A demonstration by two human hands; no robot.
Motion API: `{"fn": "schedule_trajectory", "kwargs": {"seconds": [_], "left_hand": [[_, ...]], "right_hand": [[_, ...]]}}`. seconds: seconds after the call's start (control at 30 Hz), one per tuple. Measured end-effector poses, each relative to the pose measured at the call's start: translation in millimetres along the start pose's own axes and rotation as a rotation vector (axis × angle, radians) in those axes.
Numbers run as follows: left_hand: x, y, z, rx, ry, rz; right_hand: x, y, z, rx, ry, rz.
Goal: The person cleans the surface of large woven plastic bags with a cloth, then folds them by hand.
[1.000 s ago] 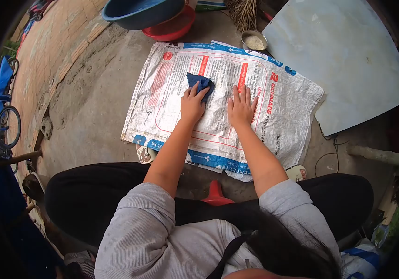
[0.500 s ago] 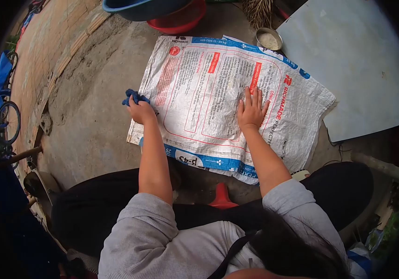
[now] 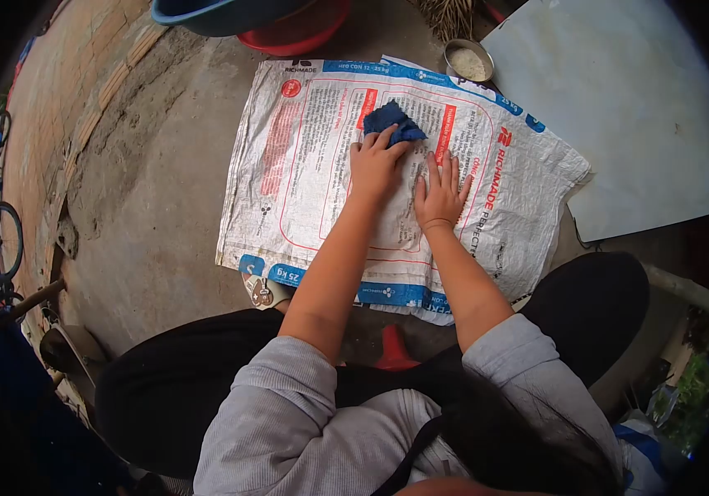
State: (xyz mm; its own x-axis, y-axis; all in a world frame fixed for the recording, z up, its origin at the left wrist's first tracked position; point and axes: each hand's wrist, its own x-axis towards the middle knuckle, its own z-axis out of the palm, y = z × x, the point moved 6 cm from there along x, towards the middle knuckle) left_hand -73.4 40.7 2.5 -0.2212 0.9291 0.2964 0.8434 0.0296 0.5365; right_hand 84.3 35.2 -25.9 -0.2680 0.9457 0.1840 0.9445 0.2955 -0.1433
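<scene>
Woven plastic, white with blue bands and red print, makes up the feed sack (image 3: 305, 165) spread flat on the concrete floor (image 3: 164, 190), printed face up, across the upper middle of the frame. The left hand (image 3: 375, 165) reaches to the sack's centre top. Its fingers are drawn close together and bear down on the near edge of a crumpled blue cloth (image 3: 393, 121), holding it bunched against the plastic just beyond the fingertips. The cloth lies wholly on the sack, inside the red printed border.

Just beside it, to the right and a little lower, the right hand (image 3: 441, 194) lies palm down with its fingers fanned wide and holds nothing. That flat, spread press looks meant to pin the thin sack so it neither slides nor wrinkles under the other hand's pressure.

Both forearms stretch forward from grey sleeves (image 3: 288, 397). The person sits low on a red stool (image 3: 391, 351), seen between the dark-trousered legs at lower centre, which puts the sack within easy reach.

Past the sack's far edge, at the top of the frame, stands a small metal bowl (image 3: 468, 59) with something pale inside, grains or powder, too small to tell. At upper left a blue basin (image 3: 205, 10) sits nested in a red basin (image 3: 305, 33). A pale flat board (image 3: 619, 107) fills the upper right, and the sack's right corner touches or overlaps its edge. A sandal (image 3: 262, 291) pokes out at the sack's near left corner.
</scene>
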Motion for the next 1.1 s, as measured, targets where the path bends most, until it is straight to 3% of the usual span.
{"fn": "schedule_trajectory", "kwargs": {"seconds": [0.13, 0.17, 0.2, 0.23, 0.27, 0.37, 0.43, 0.5, 0.6, 0.67, 0.7, 0.77, 0.83, 0.9, 1.0, 1.1], "left_hand": [[6, -98, -40, 0.123, 0.143, -0.359], [-4, -131, -53, 0.184, 0.093, -0.555], [-19, -167, -63, 0.22, 0.184, -0.661], [-28, -192, -77, 0.079, 0.172, -0.821], [-37, -216, -84, 0.09, 0.279, -0.795], [-34, -210, -103, -0.053, 0.675, -0.912], [6, -163, -92, -0.158, 0.708, -0.692], [55, -95, -65, -0.236, 0.587, -0.377], [87, 22, -10, -0.244, 0.182, -0.11], [70, 76, 49, -0.168, -0.105, 0.127], [57, 93, 71, -0.069, -0.227, 0.263], [56, 87, 80, -0.04, -0.182, 0.254], [65, 73, 74, -0.029, -0.07, 0.214], [82, 46, 64, 0.052, -0.019, 0.173], [101, -29, 38, 0.212, 0.101, -0.087], [87, -133, 4, 0.351, 0.096, -0.441]], "right_hand": [[1, 0, 0, 0.016, -0.009, 0.011], [2, -1, 0, 0.028, -0.009, 0.013], [3, -1, 0, 0.024, -0.007, 0.018], [2, 0, 2, 0.031, -0.011, 0.021], [2, 1, 3, 0.035, -0.015, 0.023], [2, 1, 3, 0.033, -0.033, 0.034], [2, 0, 2, 0.028, -0.043, 0.041], [3, 1, 2, 0.079, -0.054, 0.037], [1, 4, 7, 0.023, -0.057, 0.015], [0, 5, 14, -0.058, -0.101, -0.005], [-1, 7, 25, -0.152, -0.269, 0.066], [3, 5, 25, -0.175, -0.392, 0.097], [5, 6, 22, 0.006, -0.203, 0.104], [4, 7, 11, 0.01, -0.192, 0.053], [3, 6, 6, 0.098, -0.091, 0.046], [6, 7, 4, 0.136, -0.079, 0.044]]}}
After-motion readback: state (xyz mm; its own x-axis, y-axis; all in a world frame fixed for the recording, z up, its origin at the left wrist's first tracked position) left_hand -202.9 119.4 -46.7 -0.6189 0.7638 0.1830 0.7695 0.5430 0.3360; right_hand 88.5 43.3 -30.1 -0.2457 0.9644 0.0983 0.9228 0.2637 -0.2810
